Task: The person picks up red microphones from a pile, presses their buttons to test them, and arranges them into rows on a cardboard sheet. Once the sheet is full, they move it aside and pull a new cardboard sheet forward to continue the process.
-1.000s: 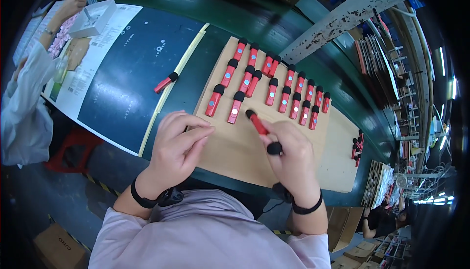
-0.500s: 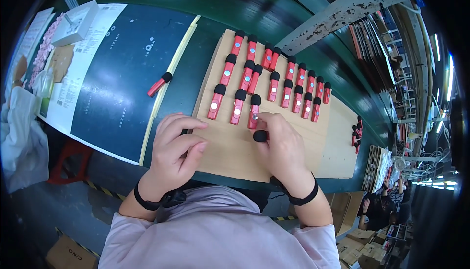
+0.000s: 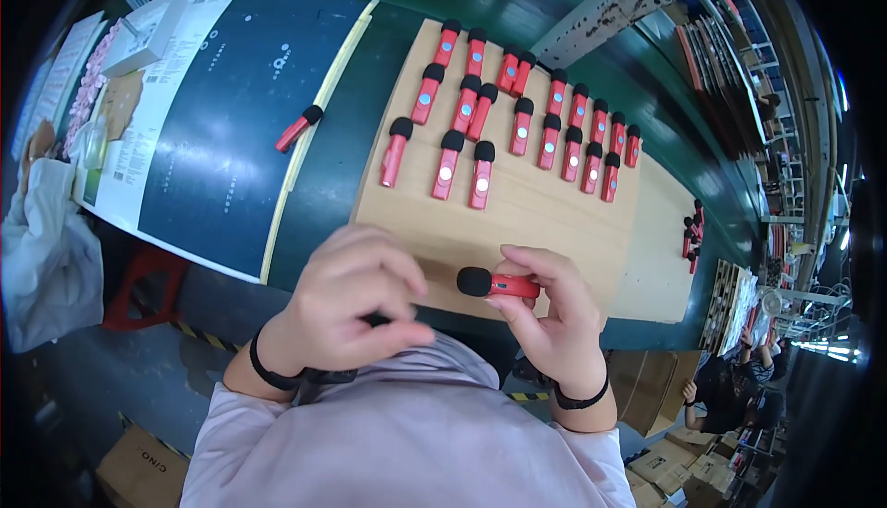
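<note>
In my right hand [image 3: 565,319], between thumb and fingers, is a small red clip-on microphone [image 3: 513,286] with a black foam windscreen that points left. My left hand [image 3: 346,300] is a little left of that windscreen, its fingers apart and loosely bent, slightly blurred, with nothing seen in them. Both hands are over the near edge of a light wooden board [image 3: 416,231]. Beyond them, several similar red microphones lie on it in rough rows, black tips away from me; the nearest ones include a microphone [image 3: 480,180] with a pale round spot.
Left of the board, a lone red microphone [image 3: 297,129] lies by a yellow strip [image 3: 319,143] beside a dark blue sheet [image 3: 222,139]. A white box [image 3: 146,35] stands far left. More microphones [image 3: 693,231] cluster at the right. A metal beam [image 3: 628,9] slants across the back.
My right hand has drawn back toward me, turning its microphone sideways. A microphone with a pale spot now lies at the right end of the nearest row. My left hand has moved right.
</note>
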A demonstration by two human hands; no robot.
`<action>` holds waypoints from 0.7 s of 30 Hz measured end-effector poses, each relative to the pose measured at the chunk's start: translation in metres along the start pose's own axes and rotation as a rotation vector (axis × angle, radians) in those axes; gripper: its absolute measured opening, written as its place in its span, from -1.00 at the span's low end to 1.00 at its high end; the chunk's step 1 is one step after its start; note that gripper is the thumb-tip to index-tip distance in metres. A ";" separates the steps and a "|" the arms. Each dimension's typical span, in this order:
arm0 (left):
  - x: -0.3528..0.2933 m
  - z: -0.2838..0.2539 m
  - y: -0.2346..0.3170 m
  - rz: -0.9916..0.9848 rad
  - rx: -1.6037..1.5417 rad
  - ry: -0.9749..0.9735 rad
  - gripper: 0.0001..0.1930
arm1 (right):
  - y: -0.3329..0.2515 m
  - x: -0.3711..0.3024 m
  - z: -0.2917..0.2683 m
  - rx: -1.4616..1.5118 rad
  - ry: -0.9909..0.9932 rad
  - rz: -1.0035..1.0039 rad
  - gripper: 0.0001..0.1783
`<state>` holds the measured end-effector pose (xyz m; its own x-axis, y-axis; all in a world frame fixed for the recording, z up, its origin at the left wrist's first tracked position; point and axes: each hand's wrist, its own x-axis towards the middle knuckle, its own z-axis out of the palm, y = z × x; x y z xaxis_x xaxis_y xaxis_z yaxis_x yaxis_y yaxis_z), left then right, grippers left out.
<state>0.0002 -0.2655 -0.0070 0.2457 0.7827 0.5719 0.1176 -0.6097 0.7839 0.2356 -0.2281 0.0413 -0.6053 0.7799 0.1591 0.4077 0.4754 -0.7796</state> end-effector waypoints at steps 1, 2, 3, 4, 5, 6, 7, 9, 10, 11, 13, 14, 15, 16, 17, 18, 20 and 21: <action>0.004 0.004 0.003 -0.054 0.072 0.055 -0.66 | 0.002 -0.003 0.002 0.010 0.000 0.005 -0.46; 0.006 0.008 0.006 -0.108 0.145 0.110 -0.63 | 0.004 -0.007 0.005 0.047 0.041 -0.001 -0.47; 0.010 0.012 0.009 -0.113 0.149 0.106 -0.63 | 0.007 -0.008 0.006 0.083 0.083 -0.010 -0.48; 0.014 0.016 0.013 -0.140 0.159 0.082 -0.63 | 0.008 -0.010 0.007 0.118 0.124 -0.019 -0.49; 0.017 0.020 0.016 -0.167 0.169 0.059 -0.64 | 0.008 -0.010 0.008 0.125 0.124 -0.018 -0.49; 0.019 0.023 0.018 -0.193 0.178 0.036 -0.64 | 0.009 -0.010 0.009 0.128 0.111 -0.043 -0.48; 0.018 0.023 0.017 -0.196 0.181 0.034 -0.64 | 0.009 -0.011 0.009 0.131 0.098 -0.069 -0.47; 0.016 0.026 0.014 -0.149 0.179 -0.004 -0.67 | 0.009 -0.015 0.010 0.137 0.085 -0.095 -0.46; 0.015 0.028 0.014 -0.125 0.179 -0.023 -0.69 | 0.010 -0.017 0.012 0.299 0.106 -0.025 -0.49; 0.015 0.030 0.016 -0.127 0.181 -0.025 -0.69 | 0.010 -0.020 0.012 0.461 0.128 0.045 -0.52; 0.015 0.033 0.018 -0.097 0.183 -0.047 -0.68 | 0.011 -0.027 0.012 0.627 0.153 0.116 -0.55; 0.016 0.033 0.019 -0.082 0.183 -0.061 -0.68 | 0.012 -0.030 0.012 0.671 0.137 0.197 -0.58; 0.015 0.035 0.019 -0.083 0.185 -0.068 -0.68 | 0.013 -0.034 0.011 0.715 0.120 0.279 -0.60; 0.013 0.037 0.018 -0.091 0.188 -0.055 -0.68 | 0.014 -0.038 0.010 0.759 0.102 0.361 -0.62; 0.012 0.039 0.017 -0.099 0.190 -0.043 -0.68 | 0.017 -0.039 0.010 0.765 0.107 0.363 -0.62; 0.012 0.042 0.018 -0.109 0.191 -0.029 -0.68 | 0.021 -0.040 0.009 0.610 0.128 0.219 -0.62; 0.015 0.046 0.022 -0.134 0.187 -0.020 -0.70 | 0.029 -0.040 0.008 0.292 0.164 -0.062 -0.62; 0.018 0.048 0.025 -0.153 0.183 -0.004 -0.71 | 0.031 -0.041 0.009 0.299 0.166 -0.055 -0.62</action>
<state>0.0540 -0.2728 0.0111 0.2151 0.8677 0.4482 0.3261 -0.4964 0.8045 0.2669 -0.2487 0.0049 -0.4917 0.8236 0.2826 0.1447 0.3974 -0.9062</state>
